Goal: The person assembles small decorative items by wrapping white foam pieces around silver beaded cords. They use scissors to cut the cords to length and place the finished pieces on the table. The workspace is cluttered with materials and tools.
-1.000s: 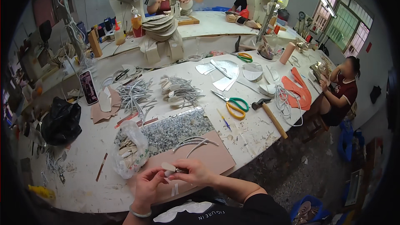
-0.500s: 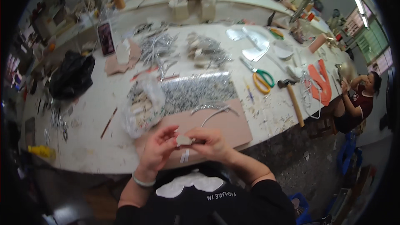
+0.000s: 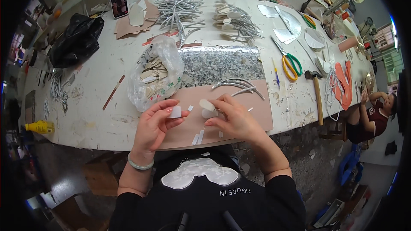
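Above the pink-beige board [image 3: 252, 119], my left hand [image 3: 156, 124] pinches a small white squarish piece [image 3: 176, 111] between thumb and fingers. Across a short gap to the right, my right hand [image 3: 237, 119] has thumb and forefinger closed on a cream oval piece [image 3: 207, 105]. Just under that oval, a second whitish rounded piece [image 3: 209, 114] shows by the same fingers. Narrow white strips [image 3: 198, 137] lie scattered on the board around both hands. Several curved silver strips [image 3: 239, 84] rest behind my right hand.
Behind my left hand stands a clear plastic bag [image 3: 141, 90] of beige pieces, beside a speckled stone slab [image 3: 222, 66]. To the right lie scissors [image 3: 291, 64] and a hammer [image 3: 317, 98]. Silver bundles [image 3: 177, 10] lie farther back. Another person [image 3: 374, 111] sits far right.
My hands were close together over one pale piece; now they are apart, each holding pieces. More white strips show on the board. The view has tilted downward.
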Demonstrator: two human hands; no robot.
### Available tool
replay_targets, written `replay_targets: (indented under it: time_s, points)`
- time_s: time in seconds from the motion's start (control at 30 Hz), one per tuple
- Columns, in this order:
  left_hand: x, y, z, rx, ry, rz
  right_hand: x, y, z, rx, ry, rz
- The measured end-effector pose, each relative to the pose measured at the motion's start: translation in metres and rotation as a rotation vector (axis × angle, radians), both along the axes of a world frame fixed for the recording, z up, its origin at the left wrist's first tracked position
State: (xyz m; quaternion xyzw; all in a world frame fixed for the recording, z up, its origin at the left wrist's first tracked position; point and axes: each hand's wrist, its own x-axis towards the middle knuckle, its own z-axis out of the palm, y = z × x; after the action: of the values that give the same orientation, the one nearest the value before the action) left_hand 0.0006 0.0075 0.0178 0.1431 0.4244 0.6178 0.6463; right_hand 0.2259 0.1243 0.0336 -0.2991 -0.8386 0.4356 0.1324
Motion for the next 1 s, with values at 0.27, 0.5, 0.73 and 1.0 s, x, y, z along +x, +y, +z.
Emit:
replay_targets:
  time_s: [0.27,0.5,0.73,1.0]
  points:
    - [0.023,0.008,0.005,0.000,0.066,-0.031,0.004,-0.001,0.018,-0.059,0.183,0.209]
    - [0.021,0.004,0.013,-0.015,-0.112,-0.175,-0.006,0.000,0.009,-0.131,0.370,0.067]
    - [0.025,0.003,0.017,0.016,0.006,-0.191,-0.008,0.001,0.003,-0.150,0.438,0.071]
    - [0.028,0.003,0.017,-0.015,0.121,-0.156,-0.008,0.001,0.005,-0.116,0.409,0.064]
